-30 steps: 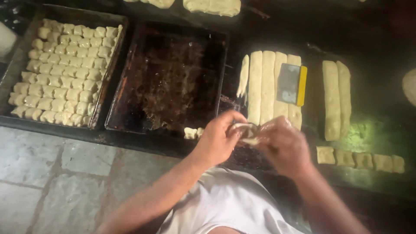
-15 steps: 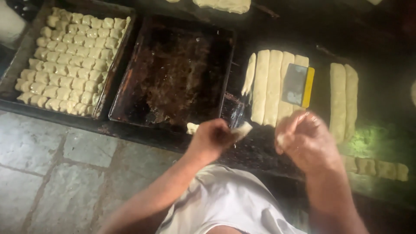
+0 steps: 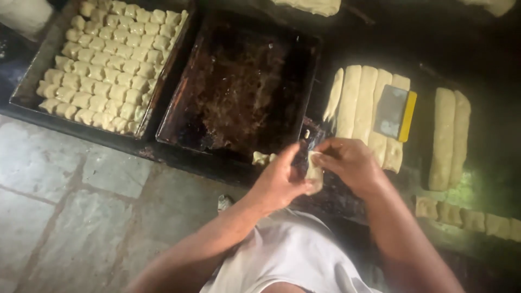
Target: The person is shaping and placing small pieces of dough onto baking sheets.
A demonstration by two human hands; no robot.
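Between the two hands, at the near edge of the bench [image 3: 488, 135], sits a small pale dough piece [image 3: 313, 173]. Left hand [image 3: 279, 182] has its grip closed round the piece from the left, thumb on top. Right hand [image 3: 353, 165] pinches the piece's upper end with curled fingertips; both grips are shut on the same lump, hands touching.

Progress, judged from layout: far left of the grips, the filled tray [image 3: 27, 95] is packed with rows of cut dough squares, looks complete. Just ahead of the left grip, the dark greasy tray [image 3: 304, 70] is bare of rows, with only one or two small dough bits [image 3: 261, 158] at its near rim, so filling there has barely begun. Ahead of the right grip lie long dough strips [image 3: 358, 100], uncut, with a scraper [image 3: 395, 112] with a yellow handle resting on them. Further right, two more strips [image 3: 449, 138]; near-right, a row of cut dough blocks [image 3: 472, 220] waiting. Plenty of dough left to handle.

Hard to make out: the shape of the held piece, mostly covered by fingers; cannot tell if it is being folded or rolled. More dough [image 3: 309, 5] at the top edge is cut off. Bench right side is very dark, with a green glare patch. Person's torso in a white top [image 3: 287, 255] hides the floor [image 3: 81, 217] below the grips.
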